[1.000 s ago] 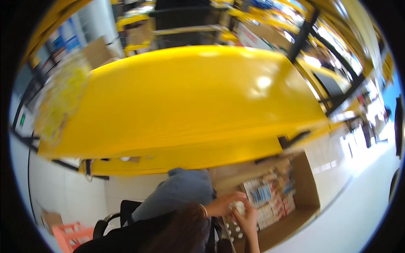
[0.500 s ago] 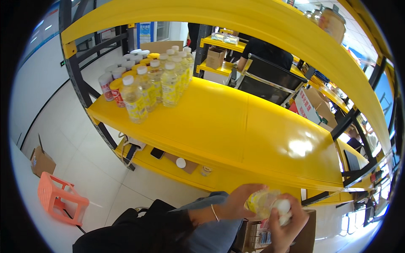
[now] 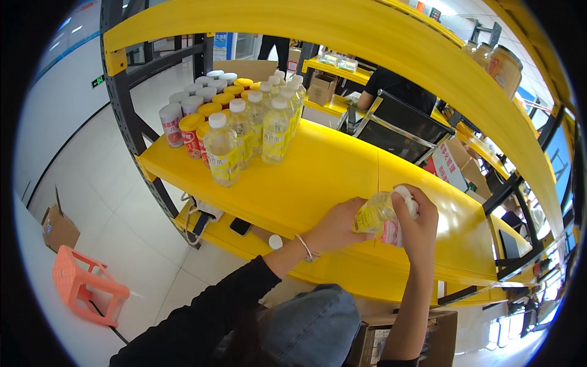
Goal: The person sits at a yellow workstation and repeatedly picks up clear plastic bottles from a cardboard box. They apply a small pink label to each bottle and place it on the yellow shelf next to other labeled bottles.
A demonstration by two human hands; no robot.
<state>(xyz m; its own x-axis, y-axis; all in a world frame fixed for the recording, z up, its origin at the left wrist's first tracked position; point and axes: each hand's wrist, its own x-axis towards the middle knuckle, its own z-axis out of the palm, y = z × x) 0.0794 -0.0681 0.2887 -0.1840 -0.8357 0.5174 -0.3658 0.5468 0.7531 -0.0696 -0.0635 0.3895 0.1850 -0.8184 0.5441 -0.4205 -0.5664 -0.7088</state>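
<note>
My left hand (image 3: 337, 225) is closed around the lower end of a clear plastic bottle (image 3: 376, 211) with a yellow label, which lies tilted above the shelf's front edge. My right hand (image 3: 420, 211) grips the white-capped end. A pink-labelled bottle (image 3: 391, 233) shows just below the yellow one, partly hidden by my right fingers. On the shelf's left part, clear bottles (image 3: 277, 129) with white caps and yellow labels stand upright in rows. Beside them are red cans with yellow lids (image 3: 191, 134) and pale cans with white lids (image 3: 172, 124).
The yellow shelf (image 3: 342, 160) runs across, with a yellow beam (image 3: 275, 27) above and a dark post (image 3: 129, 116) at left. A lower shelf holds a phone (image 3: 240, 227). Below are an open carton (image 3: 441, 339) and a pink stool (image 3: 85, 284). A seated person (image 3: 397, 88) is behind.
Both hands have risen with the bottles from below the shelf's front edge to above it. The view has shifted, so the standing bottles appear slightly farther right.
</note>
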